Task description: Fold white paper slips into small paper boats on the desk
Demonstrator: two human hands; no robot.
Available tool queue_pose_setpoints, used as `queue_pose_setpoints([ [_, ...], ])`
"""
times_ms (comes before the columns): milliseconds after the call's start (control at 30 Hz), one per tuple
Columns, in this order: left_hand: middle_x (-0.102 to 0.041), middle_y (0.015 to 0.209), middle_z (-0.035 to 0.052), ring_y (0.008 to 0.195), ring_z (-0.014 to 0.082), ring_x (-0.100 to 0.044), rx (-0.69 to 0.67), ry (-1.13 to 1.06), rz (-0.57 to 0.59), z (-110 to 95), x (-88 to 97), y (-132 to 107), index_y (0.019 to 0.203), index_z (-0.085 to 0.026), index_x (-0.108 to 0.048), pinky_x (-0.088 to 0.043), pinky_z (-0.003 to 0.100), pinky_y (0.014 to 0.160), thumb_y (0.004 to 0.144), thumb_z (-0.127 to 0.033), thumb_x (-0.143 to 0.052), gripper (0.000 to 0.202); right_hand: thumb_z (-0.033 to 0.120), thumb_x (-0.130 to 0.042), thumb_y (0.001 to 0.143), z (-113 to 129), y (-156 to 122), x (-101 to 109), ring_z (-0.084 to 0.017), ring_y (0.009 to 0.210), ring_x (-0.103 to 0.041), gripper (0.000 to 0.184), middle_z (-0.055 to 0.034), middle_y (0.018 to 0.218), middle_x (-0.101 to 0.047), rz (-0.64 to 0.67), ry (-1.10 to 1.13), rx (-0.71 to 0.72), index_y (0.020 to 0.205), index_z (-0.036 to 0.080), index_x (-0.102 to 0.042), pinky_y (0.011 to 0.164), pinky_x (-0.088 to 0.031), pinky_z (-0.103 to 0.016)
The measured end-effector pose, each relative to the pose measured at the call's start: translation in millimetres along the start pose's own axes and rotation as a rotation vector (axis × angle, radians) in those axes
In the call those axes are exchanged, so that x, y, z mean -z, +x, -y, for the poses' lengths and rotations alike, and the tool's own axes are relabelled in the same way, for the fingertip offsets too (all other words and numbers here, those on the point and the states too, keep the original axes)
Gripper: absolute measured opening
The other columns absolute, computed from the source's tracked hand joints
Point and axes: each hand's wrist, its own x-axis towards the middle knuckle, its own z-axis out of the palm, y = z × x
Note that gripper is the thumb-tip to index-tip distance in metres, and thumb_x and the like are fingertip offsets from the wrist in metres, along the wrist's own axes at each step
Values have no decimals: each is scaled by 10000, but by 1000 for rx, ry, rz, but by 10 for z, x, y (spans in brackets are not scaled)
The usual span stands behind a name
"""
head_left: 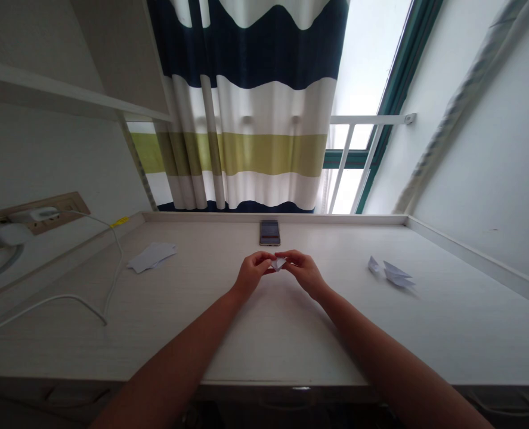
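A small folded piece of white paper (pixel 278 264) is pinched between my two hands, just above the middle of the white desk (pixel 286 333). My left hand (pixel 251 273) grips its left side with thumb and fingers. On the opposite side, my right hand (pixel 306 273) holds it the same way. Fingertips cover parts of the paper, so its full shape is hidden. Beyond my hands lies a phone (pixel 270 233) with its screen lit. Folded white paper pieces (pixel 397 275) rest on the desk to the right.
A stack of white paper sheets (pixel 151 257) lies at the left. A white cable (pixel 120 250) runs from the wall socket strip (pixel 74 204) across the desk's left side. A low rim (pixel 336 219) borders the back, before a striped curtain (pixel 273 149).
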Motion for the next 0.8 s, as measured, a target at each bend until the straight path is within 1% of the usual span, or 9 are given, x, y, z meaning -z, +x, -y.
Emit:
queue_pose_setpoints([
  [100, -612, 664, 23, 665, 144, -594, -9, 36, 0, 36, 20, 21, 712, -109, -584, -502, 338, 701, 603, -212, -641, 161, 193, -561, 652, -2, 4, -11, -150, 741, -565, 170, -43, 870, -600, 23, 3, 18, 788, 186, -664, 703, -463, -324],
  [167, -602, 658, 12, 646, 130, -582, -27, 53, -6, 51, 25, 31, 712, -116, -573, -503, 305, 663, 588, -212, -655, 176, 237, -553, 673, -14, 11, -13, -146, 711, -562, 158, -48, 842, -604, 18, 4, 8, 775, 178, -658, 668, -465, -317],
  [267, -578, 649, -6, 620, 108, -556, -66, 78, -21, 49, 19, 31, 700, -128, -557, -494, 255, 600, 577, -193, -658, 172, 260, -596, 649, -52, 30, -3, -136, 654, -555, 153, -36, 768, -613, -25, -10, -12, 772, 177, -634, 614, -460, -299],
  [333, -566, 648, -14, 616, 103, -545, -89, 91, -30, 41, 15, 27, 696, -135, -547, -486, 238, 573, 568, -183, -662, 179, 244, -631, 618, -83, 44, 10, -132, 644, -551, 199, -16, 737, -602, -49, 1, -8, 809, 190, -610, 600, -459, -290],
  [400, -564, 661, -13, 630, 109, -546, -99, 97, -38, 38, 14, 25, 722, -142, -550, -482, 235, 561, 564, -190, -667, 202, 241, -649, 602, -108, 54, 20, -129, 644, -548, 238, -5, 715, -592, -56, 3, -5, 830, 195, -597, 607, -458, -288],
  [500, -584, 695, 7, 657, 124, -556, -82, 124, -21, 47, 22, 30, 777, -141, -585, -482, 245, 571, 590, -246, -660, 227, 259, -657, 599, -119, 57, 19, -133, 656, -550, 223, -14, 713, -597, -40, -27, -5, 801, 181, -604, 633, -457, -296],
  [633, -611, 688, 29, 650, 134, -564, -77, 162, -17, 58, 36, 38, 720, -129, -622, -476, 250, 590, 600, -306, -656, 217, 293, -657, 600, -91, 42, 4, -146, 677, -559, 220, -38, 734, -621, -20, -56, -12, 772, 161, -619, 643, -453, -302],
  [800, -628, 671, 34, 653, 142, -572, -82, 162, -34, 44, 38, 29, 692, -132, -642, -473, 255, 610, 580, -314, -673, 216, 336, -644, 611, -57, 22, 11, -137, 612, -549, 224, -37, 665, -632, -37, -97, -42, 724, 143, -637, 622, -437, -297],
])
